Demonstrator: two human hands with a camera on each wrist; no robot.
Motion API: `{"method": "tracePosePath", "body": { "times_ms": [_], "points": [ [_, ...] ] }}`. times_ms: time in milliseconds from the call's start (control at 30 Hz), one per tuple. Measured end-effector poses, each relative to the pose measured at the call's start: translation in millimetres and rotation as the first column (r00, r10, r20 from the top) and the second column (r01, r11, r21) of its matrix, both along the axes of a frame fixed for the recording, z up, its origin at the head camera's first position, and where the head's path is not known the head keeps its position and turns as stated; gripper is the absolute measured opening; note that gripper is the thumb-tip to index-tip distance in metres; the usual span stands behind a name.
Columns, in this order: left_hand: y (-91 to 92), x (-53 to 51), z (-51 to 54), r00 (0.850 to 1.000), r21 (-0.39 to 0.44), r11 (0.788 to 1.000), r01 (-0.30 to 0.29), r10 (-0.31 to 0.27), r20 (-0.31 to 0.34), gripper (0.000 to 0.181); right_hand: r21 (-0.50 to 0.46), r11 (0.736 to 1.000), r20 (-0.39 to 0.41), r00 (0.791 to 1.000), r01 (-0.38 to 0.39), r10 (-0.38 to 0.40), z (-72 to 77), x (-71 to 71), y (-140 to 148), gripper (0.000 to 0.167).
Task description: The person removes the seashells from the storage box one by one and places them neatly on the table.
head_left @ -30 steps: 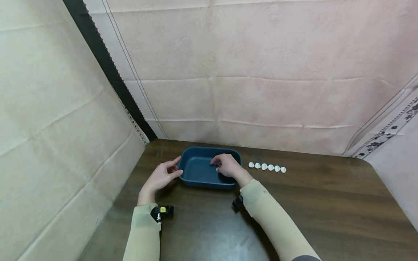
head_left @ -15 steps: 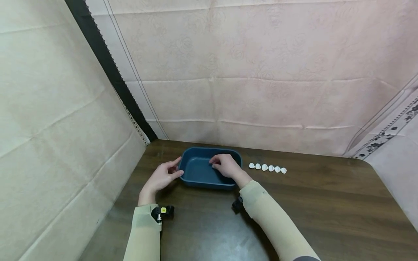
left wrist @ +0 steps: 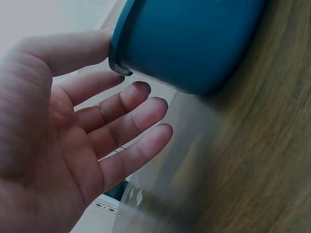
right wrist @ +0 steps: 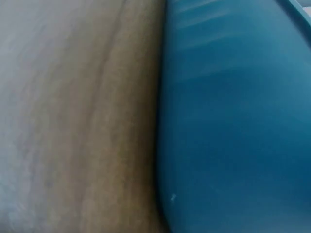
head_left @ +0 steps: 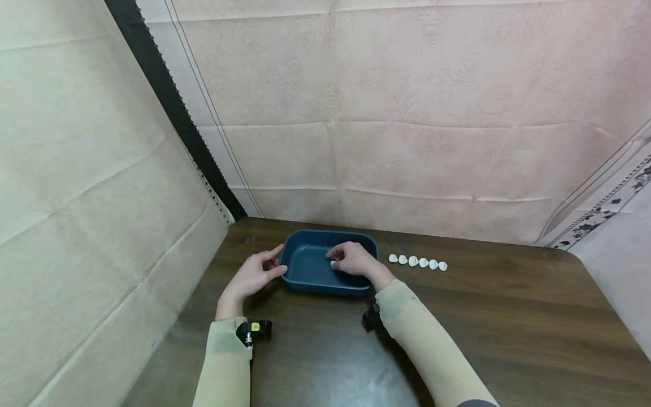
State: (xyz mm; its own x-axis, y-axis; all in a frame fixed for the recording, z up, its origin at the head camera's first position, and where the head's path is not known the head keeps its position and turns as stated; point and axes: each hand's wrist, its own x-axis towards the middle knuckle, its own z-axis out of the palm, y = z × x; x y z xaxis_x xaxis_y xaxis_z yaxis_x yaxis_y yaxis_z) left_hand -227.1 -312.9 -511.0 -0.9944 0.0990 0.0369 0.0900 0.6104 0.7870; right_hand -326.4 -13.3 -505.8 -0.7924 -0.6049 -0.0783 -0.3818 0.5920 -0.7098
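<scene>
A dark blue rectangular tub [head_left: 308,275] stands on the brown table. In the head view my left hand [head_left: 250,277] touches its left end, thumb and index finger spread along the rim. The left wrist view shows the other fingers of this left hand [left wrist: 68,121] loosely extended below the rim, holding nothing. My right hand [head_left: 354,260] reaches inside the tub from the right. By its thumb tip shows a small white piece [head_left: 333,264], apparently pinched and partly hidden by the fingers. The right wrist view holds only the tub's outer wall [right wrist: 233,126] and tabletop.
Right of the tub lies a straight row of several small white rounded pieces [head_left: 413,261]. Pale cloth [head_left: 407,141] hangs behind the wooden table [head_left: 498,305], with another cloth [head_left: 102,198] along the left. A camera is strapped to each wrist.
The right hand shifts only slightly within the tub, and the white piece by its thumb shows a little further left than a second ago. The left hand and the tub hold their places.
</scene>
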Motion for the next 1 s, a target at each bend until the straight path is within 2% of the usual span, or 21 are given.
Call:
{"method": "tracePosePath", "body": {
  "times_ms": [133, 200, 333, 500, 733, 867, 1000],
  "points": [
    [0.8, -0.4, 0.3, 1.000, 0.002, 1.000, 0.010, -0.010, -0.007, 0.065, -0.012, 1.000, 0.081, 0.997, -0.007, 0.008, 1.2, 0.6, 2, 0.035],
    [1.0, -0.1, 1.0, 1.000, 0.000, 1.000, 0.013, -0.013, -0.009, 0.065, -0.006, 1.000, 0.083, 0.997, 0.007, -0.007, 1.1, 0.8, 2, 0.034],
    [0.6, 0.1, 1.5, 1.000, -0.002, 1.000, 0.014, -0.014, -0.004, 0.065, 0.019, 0.999, 0.042, 0.999, 0.027, -0.028, -0.1, 0.1, 1, 0.027],
    [0.4, 1.1, 1.6, 1.000, 0.001, 1.000, 0.011, -0.011, 0.000, 0.065, 0.060, 0.998, -0.023, 1.000, 0.020, -0.018, -0.5, 0.6, -1, 0.021],
    [-0.1, 1.3, 1.7, 1.000, -0.004, 1.000, 0.005, -0.005, 0.003, 0.065, 0.074, 0.997, -0.069, 0.998, 0.009, -0.004, 1.5, 2.3, -1, 0.019],
    [0.7, 0.8, 1.4, 1.000, -0.010, 1.000, -0.007, 0.007, 0.008, 0.064, 0.035, 0.999, -0.111, 0.994, -0.004, 0.008, 4.7, 4.1, 0, 0.021],
    [0.6, 0.0, 1.5, 1.000, -0.012, 1.000, -0.006, 0.006, 0.010, 0.064, -0.082, 0.997, -0.147, 0.989, -0.005, -0.007, 12.2, 6.2, 5, 0.025]
  ]
}}
